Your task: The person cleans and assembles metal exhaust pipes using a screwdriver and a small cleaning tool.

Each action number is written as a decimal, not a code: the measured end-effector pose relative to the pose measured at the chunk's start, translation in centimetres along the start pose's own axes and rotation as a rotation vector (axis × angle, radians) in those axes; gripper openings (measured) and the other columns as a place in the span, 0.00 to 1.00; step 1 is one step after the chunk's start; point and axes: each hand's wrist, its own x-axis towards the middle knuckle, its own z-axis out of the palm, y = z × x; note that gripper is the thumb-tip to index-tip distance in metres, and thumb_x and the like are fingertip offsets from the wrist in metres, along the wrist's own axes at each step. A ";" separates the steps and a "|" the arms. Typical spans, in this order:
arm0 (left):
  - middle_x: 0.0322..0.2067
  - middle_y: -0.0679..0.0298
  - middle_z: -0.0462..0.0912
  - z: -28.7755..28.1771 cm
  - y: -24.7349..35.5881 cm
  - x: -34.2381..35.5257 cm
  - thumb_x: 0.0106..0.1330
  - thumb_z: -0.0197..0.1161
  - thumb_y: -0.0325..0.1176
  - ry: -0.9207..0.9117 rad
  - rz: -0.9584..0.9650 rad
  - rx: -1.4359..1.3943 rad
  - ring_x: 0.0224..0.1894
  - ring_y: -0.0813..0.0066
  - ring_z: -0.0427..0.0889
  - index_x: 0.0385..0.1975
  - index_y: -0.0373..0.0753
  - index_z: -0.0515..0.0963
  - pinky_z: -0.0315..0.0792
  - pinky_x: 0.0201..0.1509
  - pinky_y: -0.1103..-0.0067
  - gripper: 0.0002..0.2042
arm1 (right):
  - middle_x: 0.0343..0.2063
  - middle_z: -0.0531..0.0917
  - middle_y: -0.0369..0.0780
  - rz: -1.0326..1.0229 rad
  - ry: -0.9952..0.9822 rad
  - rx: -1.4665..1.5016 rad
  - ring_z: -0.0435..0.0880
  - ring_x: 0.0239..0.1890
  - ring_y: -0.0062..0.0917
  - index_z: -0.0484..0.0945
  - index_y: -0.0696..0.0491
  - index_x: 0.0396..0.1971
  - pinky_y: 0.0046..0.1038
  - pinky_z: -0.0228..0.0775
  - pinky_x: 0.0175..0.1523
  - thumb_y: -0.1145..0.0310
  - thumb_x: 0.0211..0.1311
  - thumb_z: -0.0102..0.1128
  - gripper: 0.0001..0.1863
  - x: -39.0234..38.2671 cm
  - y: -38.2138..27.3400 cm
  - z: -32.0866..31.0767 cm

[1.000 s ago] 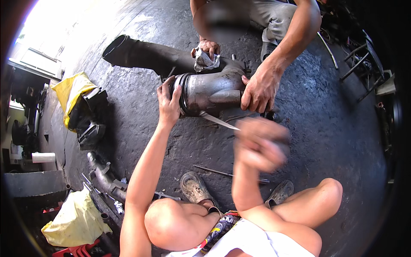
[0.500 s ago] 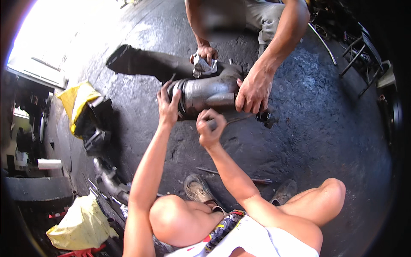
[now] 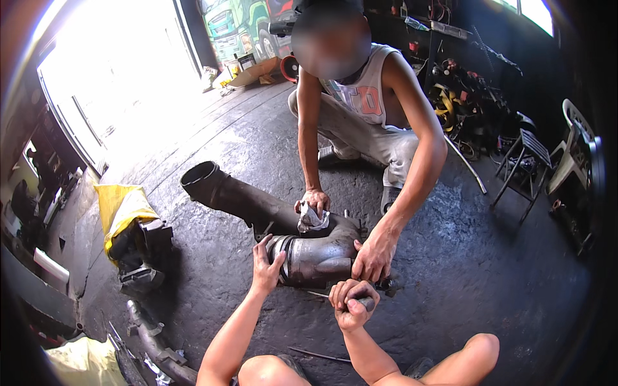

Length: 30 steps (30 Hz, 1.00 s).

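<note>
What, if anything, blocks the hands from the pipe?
Left hand: nothing visible; it touches the pipe. Right hand: the co-worker's hand sits just beyond it, partly covering the pipe's right end.

Toward one o'clock, across from us, we see large pinkish block letters (image 3: 369,101) on a white sleeveless shirt (image 3: 384,59). We cannot make out the whole word.

Dark grey is shown by the forked pipe (image 3: 325,252) — nearly black in places — and off-white by the cloth (image 3: 313,220). Yellow and white are paired on the bag (image 3: 131,209); the co-worker's pale top (image 3: 368,90) is printed with pinkish letters (grey is seen on the trousers (image 3: 355,132)).
</note>
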 end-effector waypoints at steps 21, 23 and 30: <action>0.53 0.44 0.73 2.1 2.2 -2.9 0.68 0.58 0.52 0.395 -0.022 0.268 0.54 0.43 0.76 0.66 0.33 0.66 0.71 0.58 0.60 0.34 | 0.29 0.77 0.45 -0.121 0.059 -0.552 0.74 0.27 0.26 0.68 0.56 0.31 0.27 0.70 0.34 0.54 0.60 0.55 0.18 -2.1 -1.8 -2.4; 0.53 0.46 0.74 1.3 2.5 -3.1 0.68 0.59 0.51 0.378 -0.052 0.289 0.54 0.45 0.77 0.65 0.34 0.67 0.72 0.56 0.60 0.32 | 0.36 0.78 0.44 0.060 -0.024 -0.719 0.75 0.33 0.23 0.71 0.56 0.33 0.27 0.69 0.39 0.46 0.60 0.58 0.25 -2.0 -3.4 -2.0; 0.53 0.45 0.73 3.1 1.3 -3.0 0.66 0.60 0.52 0.379 0.006 0.185 0.55 0.45 0.76 0.67 0.35 0.65 0.70 0.60 0.61 0.35 | 0.40 0.78 0.45 0.527 -0.413 -0.774 0.83 0.33 0.26 0.77 0.63 0.42 0.25 0.79 0.33 0.72 0.59 0.64 0.14 1.8 -10.4 -2.2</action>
